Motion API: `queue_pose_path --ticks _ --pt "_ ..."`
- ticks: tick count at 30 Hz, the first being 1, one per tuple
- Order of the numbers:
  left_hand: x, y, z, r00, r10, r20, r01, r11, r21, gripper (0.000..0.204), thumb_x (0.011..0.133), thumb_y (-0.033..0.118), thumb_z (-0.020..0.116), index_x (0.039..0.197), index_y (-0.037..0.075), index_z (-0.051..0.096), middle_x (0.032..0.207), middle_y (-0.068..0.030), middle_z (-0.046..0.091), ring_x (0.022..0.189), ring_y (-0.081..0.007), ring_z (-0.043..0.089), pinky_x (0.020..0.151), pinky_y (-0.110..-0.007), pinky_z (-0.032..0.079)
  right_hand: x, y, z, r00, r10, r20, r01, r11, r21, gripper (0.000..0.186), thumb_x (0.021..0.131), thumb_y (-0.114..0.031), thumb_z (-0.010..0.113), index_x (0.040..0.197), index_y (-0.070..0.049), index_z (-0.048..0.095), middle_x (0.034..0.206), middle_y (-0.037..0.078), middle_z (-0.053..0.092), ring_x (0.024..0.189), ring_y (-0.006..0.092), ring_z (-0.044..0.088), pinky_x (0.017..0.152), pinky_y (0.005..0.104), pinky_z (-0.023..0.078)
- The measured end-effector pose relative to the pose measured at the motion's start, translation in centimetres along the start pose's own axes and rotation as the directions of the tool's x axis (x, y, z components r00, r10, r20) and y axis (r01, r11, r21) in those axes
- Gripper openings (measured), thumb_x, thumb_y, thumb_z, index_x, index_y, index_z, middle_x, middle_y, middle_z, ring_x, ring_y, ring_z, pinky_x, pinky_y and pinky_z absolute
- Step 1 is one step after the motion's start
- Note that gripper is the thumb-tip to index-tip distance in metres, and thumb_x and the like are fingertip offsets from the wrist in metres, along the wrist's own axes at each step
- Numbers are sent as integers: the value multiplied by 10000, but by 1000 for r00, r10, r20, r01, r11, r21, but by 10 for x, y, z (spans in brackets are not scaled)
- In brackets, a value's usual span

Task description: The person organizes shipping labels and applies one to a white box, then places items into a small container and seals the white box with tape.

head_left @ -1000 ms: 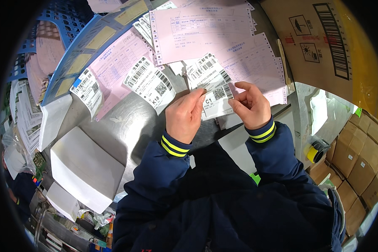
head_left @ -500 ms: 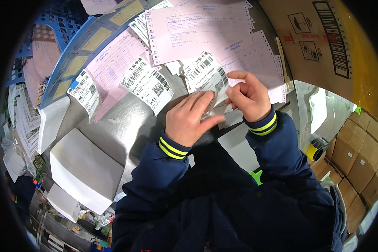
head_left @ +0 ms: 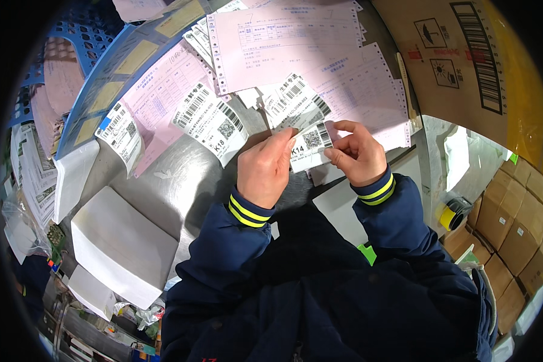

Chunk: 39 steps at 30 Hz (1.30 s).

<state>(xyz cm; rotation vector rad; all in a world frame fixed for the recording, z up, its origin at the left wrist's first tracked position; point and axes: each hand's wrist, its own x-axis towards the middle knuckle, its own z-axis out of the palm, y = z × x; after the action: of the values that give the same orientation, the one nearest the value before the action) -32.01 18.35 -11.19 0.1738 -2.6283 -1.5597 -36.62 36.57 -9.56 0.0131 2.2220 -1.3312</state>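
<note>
My left hand [head_left: 266,163] pinches the lower left of a white barcode label [head_left: 311,154] between thumb and fingers. My right hand [head_left: 359,155] grips the right edge of the same label, its index finger curled. The held label lies over the lower part of another barcode label [head_left: 292,99]. To the left, two separate white labels [head_left: 214,120] lie at an angle, one with a small blue patch at the far left. Under and behind them are pink printed forms [head_left: 283,45] with perforated edges, spread on a steel worktop [head_left: 178,175].
A blue plastic divider [head_left: 99,90] and perforated basket [head_left: 84,24] with papers stand at left. A white box [head_left: 120,247] lies front left. A large cardboard box [head_left: 440,60] is at upper right, with tape rolls [head_left: 455,214] and stacked cartons [head_left: 507,229] below it.
Half a second ago my left fingers were spread across a bent label; now they pinch a flatter one, whose printed code differs from a second ago. My right hand stays at its right edge.
</note>
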Motion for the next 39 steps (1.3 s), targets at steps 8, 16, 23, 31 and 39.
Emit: queue_pose_path --ticks 8,16,23,31,39 --pt "2 -3 1 1000 25 16 -25 1000 -12 160 845 82 565 978 -2 594 808 -162 633 664 -265 627 569 -294 480 2 -7 -3 998 48 37 -49 998 50 364 769 -24 619 1108 18 490 696 105 644 599 136 620 567 232 476" --pt "2 -3 -4 997 46 69 -45 999 -17 164 851 80 555 986 -9 584 788 -160 626 636 -274 609 562 -304 473 10 -28 -7 992 -102 67 111 983 -144 288 763 -51 565 1043 -7 510 530 69 559 482 148 552 486 236 414" --pt "7 3 -10 990 101 100 -93 993 -76 224 828 112 600 1006 -21 572 783 -166 618 646 -275 608 568 -298 466 33 -50 -2 987 -19 162 -13 982 189 314 825 -90 537 1108 18 455 623 43 560 526 70 501 493 193 398" --pt "3 -1 -2 999 22 31 -21 1000 -19 174 819 66 593 979 -4 594 786 -166 624 611 -277 602 549 -299 469 22 -19 -4 969 -193 -151 185 980 -66 277 803 -99 598 1030 31 506 612 86 592 536 120 572 487 232 448" --pt "14 2 -1 937 350 11 -347 923 166 273 688 -7 639 957 5 595 985 -133 595 905 -294 568 734 -351 476 14 3 4 998 -53 -40 55 997 53 326 707 -39 684 991 30 539 704 90 615 671 133 613 611 245 485"
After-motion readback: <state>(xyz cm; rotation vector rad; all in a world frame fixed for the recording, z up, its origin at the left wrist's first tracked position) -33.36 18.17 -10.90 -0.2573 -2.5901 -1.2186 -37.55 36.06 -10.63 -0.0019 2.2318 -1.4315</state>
